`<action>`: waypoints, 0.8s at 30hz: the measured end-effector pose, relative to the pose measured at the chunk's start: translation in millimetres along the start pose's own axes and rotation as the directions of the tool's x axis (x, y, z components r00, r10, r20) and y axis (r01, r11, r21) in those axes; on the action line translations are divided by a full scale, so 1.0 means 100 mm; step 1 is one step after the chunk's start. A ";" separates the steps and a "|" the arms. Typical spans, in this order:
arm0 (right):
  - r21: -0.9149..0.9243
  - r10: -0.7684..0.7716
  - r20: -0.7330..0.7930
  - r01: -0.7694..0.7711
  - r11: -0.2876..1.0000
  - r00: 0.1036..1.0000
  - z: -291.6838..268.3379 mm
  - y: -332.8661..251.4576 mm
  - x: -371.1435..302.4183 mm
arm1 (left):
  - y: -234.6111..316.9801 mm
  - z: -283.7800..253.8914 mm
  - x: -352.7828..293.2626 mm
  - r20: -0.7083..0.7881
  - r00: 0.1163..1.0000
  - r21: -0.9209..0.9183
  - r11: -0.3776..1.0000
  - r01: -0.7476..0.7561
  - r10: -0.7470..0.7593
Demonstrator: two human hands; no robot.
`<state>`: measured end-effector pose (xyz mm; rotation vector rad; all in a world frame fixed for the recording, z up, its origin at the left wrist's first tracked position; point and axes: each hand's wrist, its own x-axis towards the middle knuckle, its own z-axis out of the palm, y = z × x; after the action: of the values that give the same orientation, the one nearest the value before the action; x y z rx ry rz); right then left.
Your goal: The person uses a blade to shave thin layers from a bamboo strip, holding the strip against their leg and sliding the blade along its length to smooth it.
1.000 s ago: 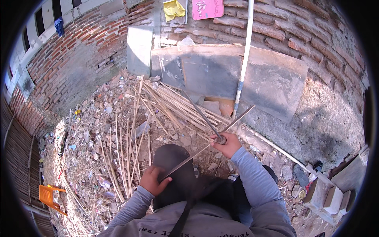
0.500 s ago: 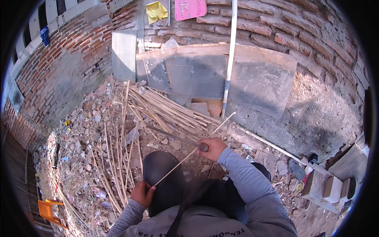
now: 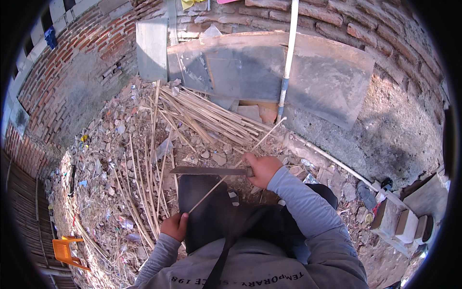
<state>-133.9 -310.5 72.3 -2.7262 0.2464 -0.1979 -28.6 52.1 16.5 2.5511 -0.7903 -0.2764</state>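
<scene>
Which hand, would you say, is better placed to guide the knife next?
Probably the right hand: it grips the knife, which crosses the stick in view, while the left hand is occupied holding that stick.

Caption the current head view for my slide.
Left hand holding a thin stick, right hand gripping a long-bladed knife that crosses it, before a pile of sticks.

I look out from my own head, through the left camera of a side-by-side pair, steeply down and forward. My grey, dark-lettered fabric shirt fills the lower edge, closest to the lens. My bare left hand and bare right hand come near it, while the rough red-brick wall stands farther off, bowed by the fisheye, along the top.
</scene>
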 end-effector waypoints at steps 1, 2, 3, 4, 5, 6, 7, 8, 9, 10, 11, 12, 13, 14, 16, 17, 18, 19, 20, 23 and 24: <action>-0.005 0.000 -0.003 0.000 1.000 1.000 0.00 -0.01 0.00 | 0.01 -0.01 0.00 -0.009 1.000 -0.007 1.000 0.002 -0.002; -0.009 -0.001 -0.006 0.001 1.000 1.000 -0.01 -0.01 0.01 | 0.02 -0.02 -0.01 -0.017 1.000 -0.014 1.000 0.005 -0.005; -0.008 0.000 -0.005 0.000 1.000 1.000 0.02 0.02 0.01 | 0.03 -0.02 -0.01 -0.016 1.000 -0.013 1.000 0.005 -0.005; -0.023 -0.029 0.000 0.029 0.999 1.000 0.05 0.09 0.02 | 0.03 -0.01 -0.01 -0.027 1.000 -0.016 1.000 -0.011 0.011; -0.038 -0.059 0.007 0.059 0.998 0.998 0.09 0.15 0.03 | 0.04 -0.02 -0.01 -0.039 0.999 -0.019 0.999 -0.027 0.026; -0.035 -0.059 0.010 0.059 0.998 0.998 0.11 0.18 0.04 | 0.04 -0.03 -0.01 -0.036 0.999 -0.017 1.000 -0.023 0.023; -0.035 -0.033 0.051 0.035 0.999 0.998 0.12 0.20 0.06 | 0.05 -0.05 0.01 -0.022 1.000 -0.020 1.000 -0.019 0.019; -0.036 -0.008 0.092 0.011 0.999 0.996 0.13 0.23 0.07 | 0.06 -0.06 0.01 -0.008 1.000 -0.022 1.000 -0.015 0.015; -0.033 -0.006 0.096 0.010 0.999 0.995 0.18 0.30 0.08 | 0.04 -0.03 0.01 -0.004 1.000 -0.021 1.000 -0.013 0.013; -0.003 0.004 0.063 -0.004 1.000 0.998 0.23 0.36 0.08 | 0.02 0.01 0.03 -0.014 0.999 0.004 1.000 -0.031 0.031; 0.027 0.016 0.031 -0.017 0.999 0.999 0.28 0.42 0.08 | 0.00 0.05 0.03 -0.023 0.998 0.028 0.998 -0.050 0.051; 0.032 0.017 0.033 -0.018 0.999 0.999 0.29 0.42 0.09 | -0.01 0.05 0.03 -0.019 0.999 0.031 0.998 -0.048 0.049; 0.029 0.034 0.039 -0.035 0.999 0.999 0.30 0.41 0.11 | 0.00 0.05 0.04 -0.012 0.998 0.022 0.998 -0.058 0.058; 0.025 0.052 0.045 -0.054 0.998 0.998 0.31 0.40 0.12 | 0.00 0.05 0.05 -0.005 0.998 0.012 0.998 -0.068 0.068; 0.019 0.040 0.142 -0.043 0.999 0.989 0.18 0.14 0.14 | -0.07 0.04 0.04 0.004 0.998 0.011 0.998 -0.063 0.063; 0.007 0.036 0.234 -0.038 0.999 0.972 0.13 0.05 0.14 | -0.11 0.04 0.05 0.014 0.998 0.004 0.998 -0.067 0.066; 0.009 0.035 0.234 -0.038 0.999 0.972 0.12 0.04 0.14 | -0.14 0.04 0.06 0.015 0.998 0.007 0.998 -0.065 0.065; 0.013 0.037 0.258 -0.042 0.999 0.965 0.11 0.03 0.15 | -0.16 0.04 0.07 0.018 0.996 -0.019 0.996 -0.087 0.087; 0.020 0.044 0.287 -0.052 0.998 0.957 0.11 0.04 0.13 | -0.19 0.06 0.07 0.030 0.994 -0.044 0.993 -0.107 0.109; 0.249 0.094 0.009 -0.093 0.964 0.996 0.34 0.46 0.21 | -0.26 0.15 0.18 0.074 0.997 -0.380 0.925 0.017 0.013; 0.258 0.159 0.016 -0.158 0.953 0.987 0.31 0.51 0.26 | -0.27 0.14 0.22 0.079 0.997 -0.340 0.940 0.018 0.010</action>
<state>-110.4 -350.4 26.2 -2.4345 0.4097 -0.1782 -1.6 53.9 -10.4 2.2268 -0.6975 -0.4757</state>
